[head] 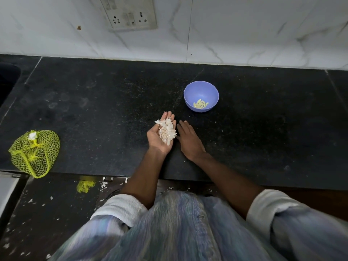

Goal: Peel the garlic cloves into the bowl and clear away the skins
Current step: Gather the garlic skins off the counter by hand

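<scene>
1. The peeling looks done. The peeled garlic cloves point(201, 104) lie inside the purple bowl point(201, 87), which sits on the black surface point(113, 102) at about 1 o'clock from the hands.
2. The step now is clearing away the skins. A heap of white garlic skins point(166, 131) sits in the left hand point(161, 135).
3. The left hand is palm up, fingers nearly straight and cupped a little, like a small dish. It carries the skins and does not squeeze them.
4. The right hand point(188, 140) lies just beside it at 3 o'clock, palm down and flat on the surface with straight fingers. It holds nothing.
5. A few tiny white bits point(222, 131) are on the surface at 3 o'clock from the right hand.
6. Next, the right hand would likely sweep those bits together, and the left hand must stay level so the light skins do not fall.
7. A yellow net bag point(35, 153) lies far off at 9 o'clock.
</scene>
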